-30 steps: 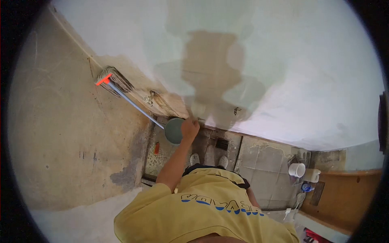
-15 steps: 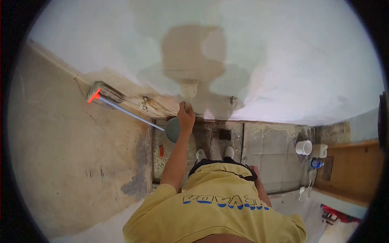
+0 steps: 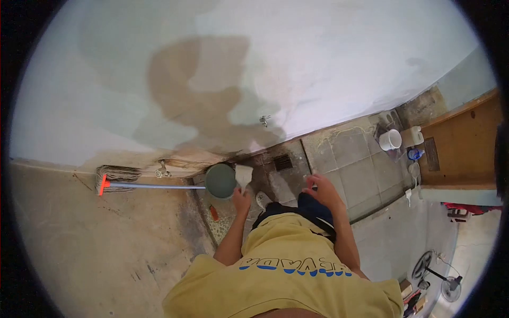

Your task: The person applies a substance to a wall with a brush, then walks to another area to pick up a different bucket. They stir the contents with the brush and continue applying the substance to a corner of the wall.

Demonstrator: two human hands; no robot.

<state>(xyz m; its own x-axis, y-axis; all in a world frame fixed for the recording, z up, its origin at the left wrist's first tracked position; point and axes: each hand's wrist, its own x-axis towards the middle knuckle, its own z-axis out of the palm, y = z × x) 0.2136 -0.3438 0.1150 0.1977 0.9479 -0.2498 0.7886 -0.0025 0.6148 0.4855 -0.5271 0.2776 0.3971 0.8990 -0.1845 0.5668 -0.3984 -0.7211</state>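
My left hand (image 3: 242, 201) is closed round the handle of a wide, pale-bristled paintbrush (image 3: 244, 176), held bristles up in front of my body. Just left of the brush is a round grey-green bucket (image 3: 220, 180) on the floor. My right hand (image 3: 325, 193) is out in front of my right thigh, its fingers loosely curled and apart with nothing visible in them. Ahead stands a white wall (image 3: 339, 69) with damp-looking, darker patches, my shadow across it. A small tap (image 3: 264, 121) sticks out of the wall.
A mop (image 3: 119, 175) with a blue handle lies at the left, by another tap (image 3: 163, 168). An orange object (image 3: 213, 213) lies near the bucket. A floor drain (image 3: 282, 162) is ahead. At right stand a white bucket (image 3: 390, 139) and a jug (image 3: 412, 136).
My left hand has drawn the brush down and away from the wall. My right hand has risen from beside my hip to the front. The view has turned to the right.
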